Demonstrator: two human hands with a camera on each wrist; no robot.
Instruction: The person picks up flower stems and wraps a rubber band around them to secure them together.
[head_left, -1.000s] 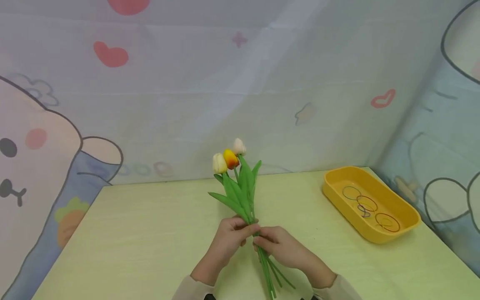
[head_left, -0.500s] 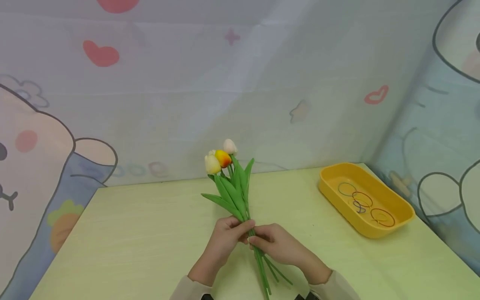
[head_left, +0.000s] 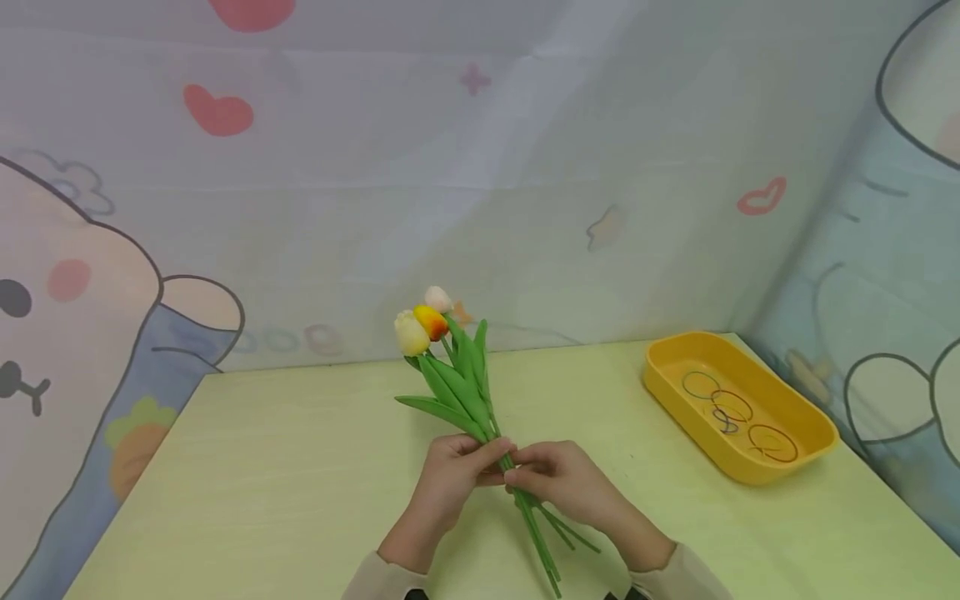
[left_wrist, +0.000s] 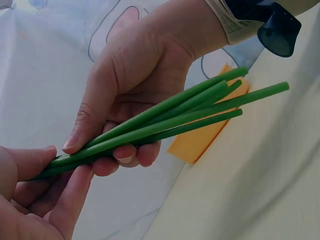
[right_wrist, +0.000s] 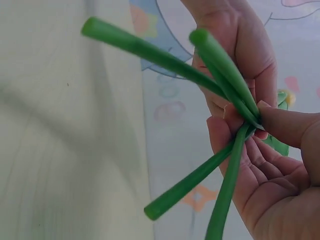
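Observation:
A bunch of artificial tulips [head_left: 465,387] leans up and to the left above the table, with cream, orange-yellow and pale pink blooms showing. My left hand [head_left: 453,479] pinches the green stems just below the leaves. Right beside it, my right hand [head_left: 562,483] pinches the same stems slightly lower, thumb on top. Below the hands the stem ends [left_wrist: 200,107] fan apart in the left wrist view. The right wrist view shows the stems [right_wrist: 225,170] crossing where the fingers hold them. The blooms are mostly hidden there.
On the right of the pale yellow-green table [head_left: 300,467] stands a yellow tray [head_left: 742,471] with several coloured elastic bands [head_left: 731,407] in it. A cloth backdrop [head_left: 360,167] with cartoon prints hangs behind and at the sides.
The blooms have tilted further left and the stem ends have swung right. Both hands keep their hold on the stems. The head view has shifted slightly back and forth.

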